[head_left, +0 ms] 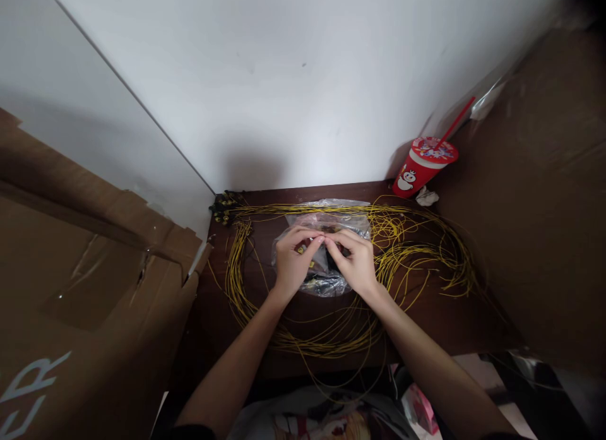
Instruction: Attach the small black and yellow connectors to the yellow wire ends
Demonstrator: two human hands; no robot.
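My left hand (294,257) and my right hand (356,258) meet fingertip to fingertip above a clear plastic bag (326,286). Both are pinched closed; whatever sits between the fingertips is too small to make out. Small yellow and dark pieces show inside the bag, partly covered by my hands. Around the bag curves a loose bundle of thin yellow wires (326,348), passing beneath my forearms. Another run of yellow wires (303,209) stretches behind the bag and ends at the left in a cluster of black and yellow connectors (225,208).
The dark brown tabletop (208,320) backs onto a white wall (303,112). A red cup (421,168) with a straw stands at the back right, beside a crumpled white tissue (427,196). Cardboard boxes flank the table, one left (95,288) and one right (534,194).
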